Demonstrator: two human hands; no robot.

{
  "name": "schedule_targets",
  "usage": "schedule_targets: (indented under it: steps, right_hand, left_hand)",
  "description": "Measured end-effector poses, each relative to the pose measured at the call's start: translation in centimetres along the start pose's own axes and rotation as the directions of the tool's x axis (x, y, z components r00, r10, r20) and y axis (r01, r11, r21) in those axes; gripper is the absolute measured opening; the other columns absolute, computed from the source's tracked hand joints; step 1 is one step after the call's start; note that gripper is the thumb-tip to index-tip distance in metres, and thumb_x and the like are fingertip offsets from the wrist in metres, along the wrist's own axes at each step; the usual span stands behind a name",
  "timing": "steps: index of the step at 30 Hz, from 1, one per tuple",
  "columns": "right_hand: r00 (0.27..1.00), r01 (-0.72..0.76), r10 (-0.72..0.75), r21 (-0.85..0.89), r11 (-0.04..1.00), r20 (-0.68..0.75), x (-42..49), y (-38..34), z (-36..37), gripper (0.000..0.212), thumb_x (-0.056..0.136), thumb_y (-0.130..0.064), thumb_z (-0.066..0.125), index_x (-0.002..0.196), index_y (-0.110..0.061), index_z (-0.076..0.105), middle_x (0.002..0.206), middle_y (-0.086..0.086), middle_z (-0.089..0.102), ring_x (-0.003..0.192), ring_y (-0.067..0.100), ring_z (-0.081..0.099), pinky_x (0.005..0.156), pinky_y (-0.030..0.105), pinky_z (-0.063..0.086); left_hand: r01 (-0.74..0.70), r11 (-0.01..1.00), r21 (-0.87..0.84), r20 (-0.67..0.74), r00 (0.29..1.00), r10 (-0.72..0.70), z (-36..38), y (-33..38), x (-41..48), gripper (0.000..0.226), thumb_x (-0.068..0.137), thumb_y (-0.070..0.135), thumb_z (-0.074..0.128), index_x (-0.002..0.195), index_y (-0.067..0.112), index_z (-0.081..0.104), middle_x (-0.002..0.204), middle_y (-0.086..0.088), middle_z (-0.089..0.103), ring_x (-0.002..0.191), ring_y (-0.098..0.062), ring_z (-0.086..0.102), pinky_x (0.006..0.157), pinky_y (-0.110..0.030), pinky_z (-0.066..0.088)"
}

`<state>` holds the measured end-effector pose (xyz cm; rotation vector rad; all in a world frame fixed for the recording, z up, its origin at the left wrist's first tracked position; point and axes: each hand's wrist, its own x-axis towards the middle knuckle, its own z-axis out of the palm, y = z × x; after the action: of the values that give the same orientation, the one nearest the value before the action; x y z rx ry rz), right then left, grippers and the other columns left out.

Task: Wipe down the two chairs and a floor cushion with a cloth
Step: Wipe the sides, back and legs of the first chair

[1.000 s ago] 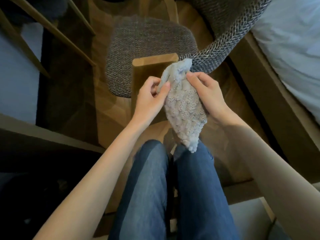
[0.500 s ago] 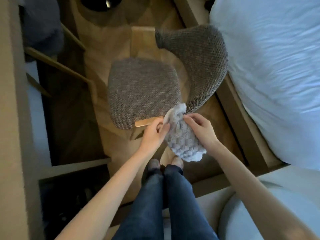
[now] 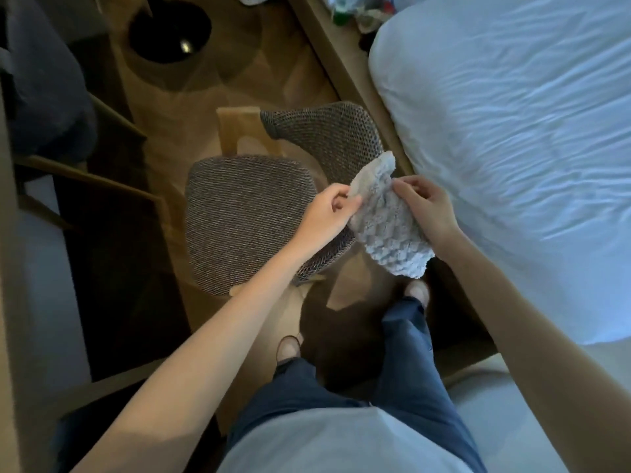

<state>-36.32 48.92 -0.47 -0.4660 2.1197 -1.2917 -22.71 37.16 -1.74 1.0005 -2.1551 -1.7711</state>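
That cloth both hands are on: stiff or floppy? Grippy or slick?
Probably floppy: the cloth droops below where the left hand and right hand pinch its upper part. Likely light, since fingertip pinches seem enough to hold it. Its bobbled pile looks grippy rather than slick, so it may drag on the woven seat of the chair.

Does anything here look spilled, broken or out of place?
Nothing stands out. The grey woven-fabric chair stands upright on the wooden floor beside the white bed, with no spill or damage visible. Left hand and right hand pinch the pale blue knobbly cloth. Small items on the ledge by the bed are too blurred to judge.
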Motion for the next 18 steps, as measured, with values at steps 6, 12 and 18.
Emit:
schedule_targets:
  steps: [6,12,18]
  right_hand:
    - [0.989,0.025,-0.025,0.002,1.0,0.142,11.0,0.4,-5.7,0.007,0.088,-0.029,0.064,0.082,-0.031,0.069,0.086,-0.02,0.067,0.083,-0.005,0.061,0.073,0.013,0.046]
    - [0.93,0.065,-0.016,-0.124,0.99,0.368,21.2,-2.8,-11.0,0.008,0.092,-0.033,0.059,0.089,-0.031,0.067,0.089,-0.023,0.062,0.09,-0.002,0.056,0.074,0.013,0.042]
    - [0.842,0.152,-0.064,-0.123,0.981,0.535,28.9,-6.7,-11.3,0.017,0.093,-0.032,0.057,0.103,-0.024,0.068,0.1,-0.016,0.065,0.099,0.001,0.058,0.085,0.016,0.044]
  left_hand:
    - [0.091,0.994,-0.068,-0.136,0.986,-0.099,4.4,2.9,8.7,0.022,0.098,0.028,0.053,0.114,0.015,0.061,0.099,0.0,0.067,0.091,-0.01,0.063,0.085,-0.032,0.052]
    - [0.266,0.95,-0.162,-0.439,0.843,-0.31,7.1,5.2,15.4,0.024,0.098,0.027,0.052,0.119,0.019,0.059,0.117,-0.002,0.062,0.105,-0.014,0.06,0.096,-0.034,0.049]
    - [0.407,0.909,-0.089,-0.487,0.779,-0.396,8.5,6.2,19.9,0.038,0.097,0.032,0.053,0.133,0.021,0.05,0.133,-0.002,0.052,0.1,-0.012,0.057,0.084,-0.024,0.042]
